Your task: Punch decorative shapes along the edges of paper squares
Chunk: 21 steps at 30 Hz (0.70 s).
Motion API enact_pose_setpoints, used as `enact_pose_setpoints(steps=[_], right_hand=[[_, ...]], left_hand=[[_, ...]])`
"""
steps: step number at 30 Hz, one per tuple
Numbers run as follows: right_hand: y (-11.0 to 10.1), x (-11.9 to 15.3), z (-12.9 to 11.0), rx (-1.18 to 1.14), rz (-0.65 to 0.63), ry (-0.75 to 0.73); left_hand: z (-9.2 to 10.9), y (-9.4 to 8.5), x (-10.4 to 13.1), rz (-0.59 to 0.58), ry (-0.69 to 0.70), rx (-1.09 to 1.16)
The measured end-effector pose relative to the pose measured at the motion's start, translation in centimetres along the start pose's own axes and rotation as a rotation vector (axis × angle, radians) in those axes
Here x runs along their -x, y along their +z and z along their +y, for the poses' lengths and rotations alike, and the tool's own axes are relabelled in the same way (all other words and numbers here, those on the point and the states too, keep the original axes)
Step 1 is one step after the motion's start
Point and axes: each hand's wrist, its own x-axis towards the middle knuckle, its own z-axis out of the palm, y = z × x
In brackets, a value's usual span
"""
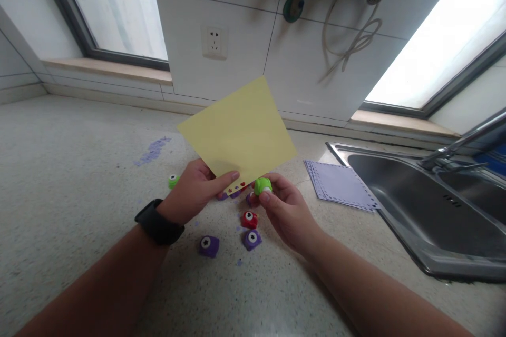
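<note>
A sheet of yellow paper [241, 126] is tilted above the counter, pinched near its lower corner by my left hand [197, 189]. Several small punched shapes, one a heart, run along its lower edge. In my right hand [286, 210] is a green craft punch [262, 186], held against or close to that edge; I cannot tell whether the paper sits in its slot. Below the hands lie a red punch [249, 219], a purple punch [252, 240] and another purple punch [209, 246]. Further punches are partly hidden under the paper. A second green punch [173, 181] stands beside my left hand.
A stack of pale purple sheets [340, 184] with punched borders lies on the right, touching the rim of a steel sink [395, 253]. Purple paper scraps [153, 150] are scattered at the left. A tiled wall with a socket [214, 41] rises behind the counter.
</note>
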Motion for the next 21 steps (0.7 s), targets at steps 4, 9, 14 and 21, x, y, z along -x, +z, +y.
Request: enact_pose_setpoints(steps=[4, 9, 14, 21], right_hand=[[-0.05, -0.01, 0.0, -0.003, 0.004, -0.002], [0.01, -0.07, 0.0, -0.001, 0.002, -0.014], [0.07, -0.06, 0.03, 0.024, 0.001, -0.013], [0.01, -0.12, 0.1, 0.038, 0.014, -0.025]], left_hand=[[0.03, -0.04, 0.05, 0.003, 0.004, -0.02], [0.01, -0.04, 0.03, 0.01, -0.002, -0.037], [0.02, 0.02, 0.0, -0.007, -0.01, -0.04], [-0.15, -0.09, -0.08, -0.022, -0.012, -0.058]])
